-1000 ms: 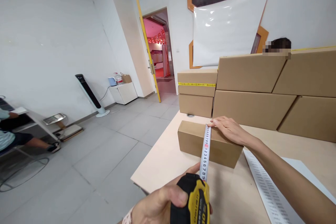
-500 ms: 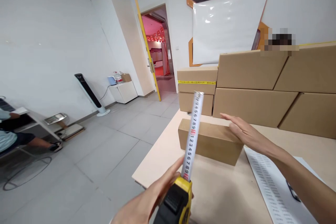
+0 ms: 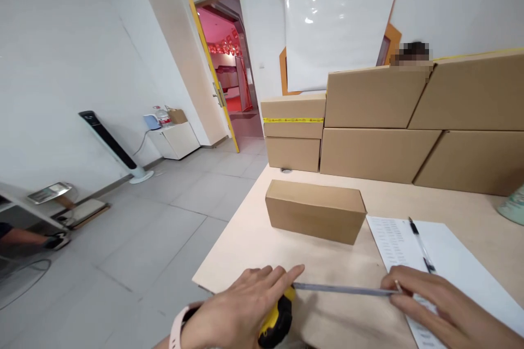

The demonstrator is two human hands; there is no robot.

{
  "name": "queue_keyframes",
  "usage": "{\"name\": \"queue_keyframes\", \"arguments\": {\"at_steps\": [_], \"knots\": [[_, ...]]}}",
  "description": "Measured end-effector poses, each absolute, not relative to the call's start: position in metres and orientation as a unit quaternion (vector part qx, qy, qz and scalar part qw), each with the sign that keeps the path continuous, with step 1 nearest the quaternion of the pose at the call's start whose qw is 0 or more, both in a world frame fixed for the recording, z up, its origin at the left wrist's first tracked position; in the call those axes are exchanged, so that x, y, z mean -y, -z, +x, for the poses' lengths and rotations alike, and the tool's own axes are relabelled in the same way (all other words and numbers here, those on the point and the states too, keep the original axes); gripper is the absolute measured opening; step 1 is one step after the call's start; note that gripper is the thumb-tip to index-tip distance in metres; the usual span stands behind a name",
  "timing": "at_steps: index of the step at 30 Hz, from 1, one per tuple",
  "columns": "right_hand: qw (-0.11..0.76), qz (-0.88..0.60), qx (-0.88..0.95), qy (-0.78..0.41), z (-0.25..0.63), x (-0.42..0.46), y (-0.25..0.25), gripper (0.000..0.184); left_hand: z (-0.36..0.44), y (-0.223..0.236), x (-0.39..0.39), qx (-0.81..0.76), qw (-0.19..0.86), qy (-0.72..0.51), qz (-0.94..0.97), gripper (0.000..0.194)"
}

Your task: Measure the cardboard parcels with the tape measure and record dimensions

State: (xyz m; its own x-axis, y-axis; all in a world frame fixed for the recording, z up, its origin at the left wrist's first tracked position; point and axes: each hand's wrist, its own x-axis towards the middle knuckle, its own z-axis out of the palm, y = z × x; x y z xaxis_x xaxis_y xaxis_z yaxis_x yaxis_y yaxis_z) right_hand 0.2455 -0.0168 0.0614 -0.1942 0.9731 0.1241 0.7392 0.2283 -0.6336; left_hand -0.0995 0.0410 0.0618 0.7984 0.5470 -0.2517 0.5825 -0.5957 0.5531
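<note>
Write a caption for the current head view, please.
Two hands stretch a tape measure before a cardboard box.

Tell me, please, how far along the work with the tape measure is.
The blade already looks drawn out. The left hand holds the tape measure, the right hand the blade's end. Perhaps left: any writing-down, since the pen lies unheld on the papers; the small box stands untouched.
</note>
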Motion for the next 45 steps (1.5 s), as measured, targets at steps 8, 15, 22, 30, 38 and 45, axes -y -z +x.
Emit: {"name": "queue_keyframes", "arguments": {"at_steps": [8,15,22,30,38,45], "knots": [[0.159,-0.563,0.791,-0.177,0.169,0.005,-0.015,0.035,-0.052,-0.043,-0.053,-0.244,0.289,0.027,0.925,0.106],[0.195,-0.676,0.692,-0.161,0.232,-0.01,-0.032,0.03,-0.067,-0.035,-0.065,-0.306,0.264,0.037,0.914,0.108],[0.085,-0.831,0.542,-0.088,0.348,-0.039,-0.013,0.03,-0.085,-0.035,-0.094,-0.398,0.152,0.092,0.9,0.103],[0.231,-0.74,0.585,-0.239,0.362,-0.05,0.01,0.029,-0.087,-0.038,-0.101,-0.4,0.158,0.029,0.902,0.088],[0.576,-0.599,0.464,-0.308,0.364,-0.039,-0.011,0.042,0.003,-0.061,-0.048,-0.179,0.338,-0.136,0.914,0.061],[0.647,-0.586,0.383,-0.303,0.339,-0.055,0.007,0.044,0.157,0.007,-0.05,-0.103,0.279,-0.195,0.935,0.06]]}}
